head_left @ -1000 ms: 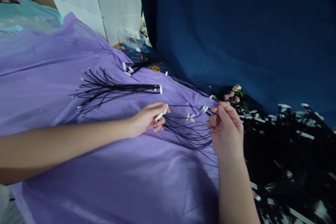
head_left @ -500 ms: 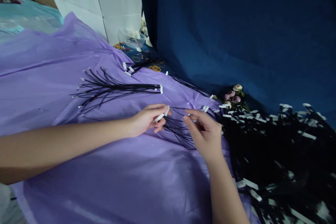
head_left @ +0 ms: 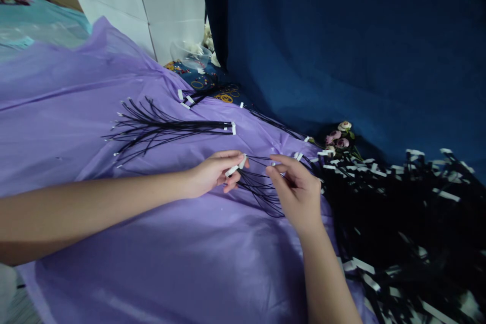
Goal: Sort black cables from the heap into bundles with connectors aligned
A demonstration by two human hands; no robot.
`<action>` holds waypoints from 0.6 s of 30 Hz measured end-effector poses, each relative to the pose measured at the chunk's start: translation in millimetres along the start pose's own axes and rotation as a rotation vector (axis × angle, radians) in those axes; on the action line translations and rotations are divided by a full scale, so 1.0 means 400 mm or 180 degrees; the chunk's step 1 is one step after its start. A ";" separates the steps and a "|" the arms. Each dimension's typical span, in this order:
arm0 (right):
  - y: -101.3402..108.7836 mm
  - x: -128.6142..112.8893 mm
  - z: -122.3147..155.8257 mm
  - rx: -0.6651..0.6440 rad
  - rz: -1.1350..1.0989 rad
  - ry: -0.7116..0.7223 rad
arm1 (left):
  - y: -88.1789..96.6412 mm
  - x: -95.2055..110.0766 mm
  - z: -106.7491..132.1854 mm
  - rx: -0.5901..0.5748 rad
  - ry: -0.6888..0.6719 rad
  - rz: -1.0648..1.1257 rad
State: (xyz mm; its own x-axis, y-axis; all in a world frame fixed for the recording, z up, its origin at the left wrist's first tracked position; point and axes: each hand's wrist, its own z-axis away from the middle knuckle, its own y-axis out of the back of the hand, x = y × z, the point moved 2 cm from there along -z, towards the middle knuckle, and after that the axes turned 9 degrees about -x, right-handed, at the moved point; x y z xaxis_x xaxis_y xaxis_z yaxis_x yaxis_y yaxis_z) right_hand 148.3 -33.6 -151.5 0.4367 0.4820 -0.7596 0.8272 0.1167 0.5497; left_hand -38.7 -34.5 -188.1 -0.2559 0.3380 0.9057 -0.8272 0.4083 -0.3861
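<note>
My left hand (head_left: pixel 214 172) rests on the purple sheet (head_left: pixel 152 243) with its fingers closed on the white-tagged ends of several thin black cords (head_left: pixel 260 187). Those cords loop out to the right between my hands. My right hand (head_left: pixel 298 190) is close beside the left, its thumb and fingers pinched on one of the black cords near a white tag. A sorted bundle of black cords (head_left: pixel 167 126) with a white band lies fanned out on the sheet farther back.
A large tangled heap of black cords with white tags (head_left: pixel 398 223) fills the right side. Small artificial flowers (head_left: pixel 339 139) lie at its far edge. A clear plastic tub (head_left: pixel 190 54) and yellow rubber bands (head_left: pixel 224 96) sit at the back against a dark blue backdrop (head_left: pixel 341 50).
My right hand has moved left from the heap's edge toward my left hand, bringing a cord with it. My left hand has stayed in place.
</note>
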 end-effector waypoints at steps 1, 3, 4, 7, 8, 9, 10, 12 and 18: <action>0.000 0.001 -0.001 0.0012 -0.0001 -0.0043 | 0.000 0.000 0.000 -0.0011 -0.0006 0.0004; 0.000 0.004 -0.003 0.0036 0.0007 -0.0091 | -0.001 -0.001 0.001 -0.0047 -0.0017 0.0016; 0.000 0.004 -0.004 0.0057 0.0027 -0.0096 | -0.001 -0.001 0.001 -0.0059 -0.0020 0.0024; 0.001 0.005 -0.005 0.0118 0.0133 -0.0064 | -0.001 0.000 0.002 -0.0088 -0.0017 0.0021; 0.001 0.005 -0.005 0.0137 0.0175 -0.0040 | 0.000 0.000 0.001 -0.0095 -0.0020 0.0012; 0.001 0.004 -0.004 0.0159 0.0216 -0.0009 | 0.000 0.000 0.001 -0.0097 -0.0027 0.0002; 0.001 0.004 -0.003 0.0182 0.0251 0.0029 | 0.000 0.001 0.001 -0.0098 -0.0031 -0.0008; 0.001 0.001 -0.002 0.0242 0.0318 0.0115 | 0.000 0.001 0.000 -0.0088 -0.0028 -0.0021; 0.004 -0.009 0.000 0.0336 0.0656 0.0412 | -0.004 0.003 0.000 -0.0040 -0.0032 -0.0009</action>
State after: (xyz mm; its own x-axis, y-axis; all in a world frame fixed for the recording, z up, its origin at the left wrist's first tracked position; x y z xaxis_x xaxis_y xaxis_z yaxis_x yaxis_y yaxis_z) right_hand 147.8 -35.0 -148.0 0.5567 0.5940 -0.5808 0.7607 -0.0835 0.6437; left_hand -37.7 -34.6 -186.6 -0.2586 0.3283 0.9085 -0.8215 0.4200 -0.3856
